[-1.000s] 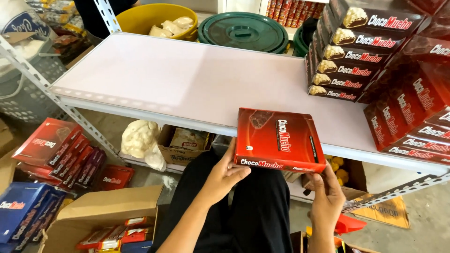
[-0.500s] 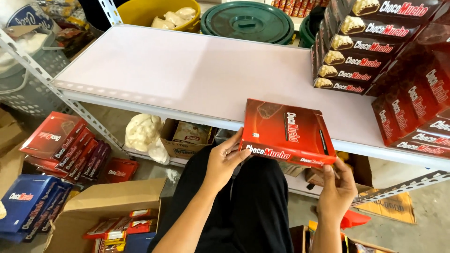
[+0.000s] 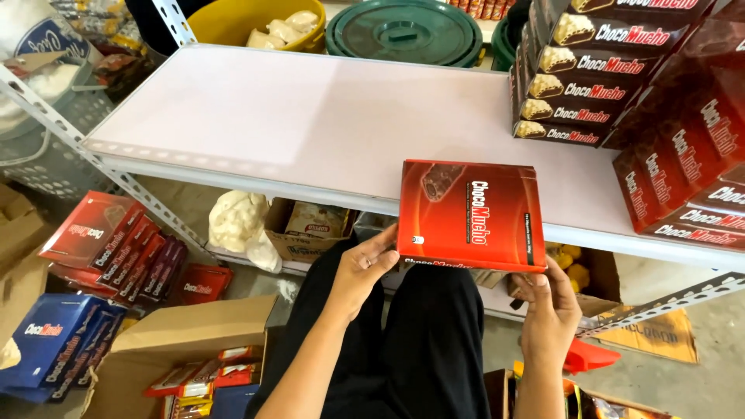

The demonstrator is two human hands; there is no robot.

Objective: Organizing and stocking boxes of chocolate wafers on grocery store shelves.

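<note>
Left hand (image 3: 358,273) fingers (image 3: 386,237) clamped on lower left edge of red snack box (image 3: 470,213); right hand (image 3: 551,310) fingers (image 3: 535,278) curled under lower right corner, gripping it. Box held flat, face up, between both hands, overlapping front lip of white shelf (image 3: 310,116). Beyond fingertips, up right: stack of dark brown boxes (image 3: 597,85), red boxes (image 3: 683,171) just beside. Far back: green lid (image 3: 403,31), yellow tub (image 3: 233,19). Down left of left hand: open cardboard carton (image 3: 194,349), red boxes on floor (image 3: 116,248), blue boxes (image 3: 54,349).
</note>
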